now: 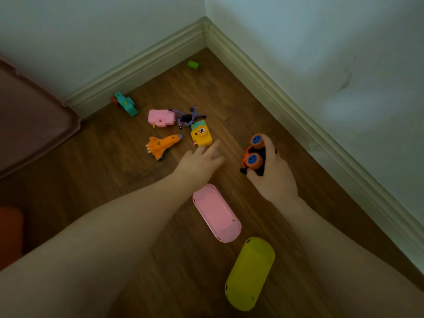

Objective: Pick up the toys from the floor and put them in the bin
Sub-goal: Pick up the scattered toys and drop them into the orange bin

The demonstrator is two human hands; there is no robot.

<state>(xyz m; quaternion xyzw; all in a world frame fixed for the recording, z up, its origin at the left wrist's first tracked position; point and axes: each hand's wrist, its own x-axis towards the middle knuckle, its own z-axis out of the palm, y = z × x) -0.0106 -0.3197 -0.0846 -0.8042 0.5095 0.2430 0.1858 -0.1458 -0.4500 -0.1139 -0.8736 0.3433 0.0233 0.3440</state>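
Toys lie scattered on a wooden floor in a room corner. My right hand (274,177) is shut on an orange toy car (253,154) with blue-hubbed wheels, held just above the floor. My left hand (200,162) reaches forward, fingers apart and empty, its fingertips just short of a yellow toy camera (201,134). Left of that lie an orange space shuttle (163,145), a pink toy camera (160,118) and a purple-black jointed toy (188,117). A pink oval toy (216,213) and a yellow-green oval toy (251,273) lie between my forearms.
A teal toy (126,104) rests by the left skirting board and a green block (192,64) sits near the corner. A brownish-pink bin (32,120) stands at the left edge. Something orange (10,228) shows at the lower left. Walls close in behind and on the right.
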